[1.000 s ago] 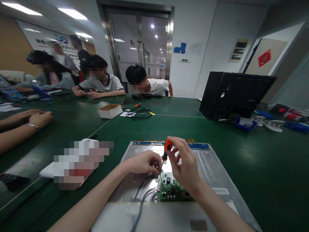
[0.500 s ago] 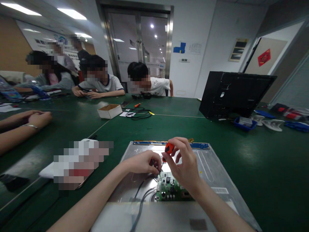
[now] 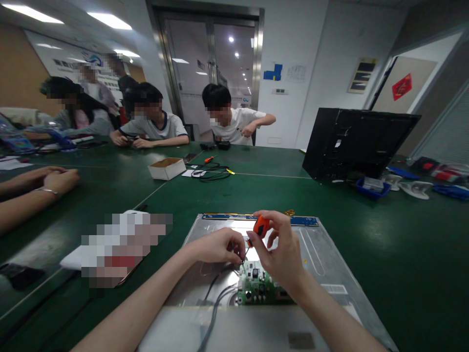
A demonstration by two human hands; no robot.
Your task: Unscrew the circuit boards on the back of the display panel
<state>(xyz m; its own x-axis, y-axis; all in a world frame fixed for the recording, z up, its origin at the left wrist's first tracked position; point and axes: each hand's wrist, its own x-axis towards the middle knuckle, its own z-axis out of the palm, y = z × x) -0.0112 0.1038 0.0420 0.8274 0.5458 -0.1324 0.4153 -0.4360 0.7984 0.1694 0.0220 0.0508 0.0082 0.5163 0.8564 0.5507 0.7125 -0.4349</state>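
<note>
My right hand (image 3: 284, 247) grips the orange-and-black handle of a screwdriver (image 3: 261, 226), its thin shaft slanting down to the left. The shaft's tip meets the upper left corner of a green circuit board (image 3: 252, 289). Around that tip, the fingers of my left hand (image 3: 223, 247) are pinched together; what they hold is too small to make out. The board lies on the metal back of a flat display panel (image 3: 322, 266). Grey cables (image 3: 214, 313) run from the board's left side toward the panel's near edge. My right hand hides part of the board.
Left of the panel lies a blurred-out phone-like object (image 3: 120, 254), near another person's hands (image 3: 60, 181). Farther back are a white box (image 3: 166, 169), a coiled black cable (image 3: 212, 177) and another orange screwdriver (image 3: 208, 160). A black monitor (image 3: 351, 144) and blue tray (image 3: 372, 190) stand right.
The screwdriver handle in my right hand has turned and shifted slightly to the right. My left hand stays put. Across the table, a person in white has straightened somewhat and raised an arm.
</note>
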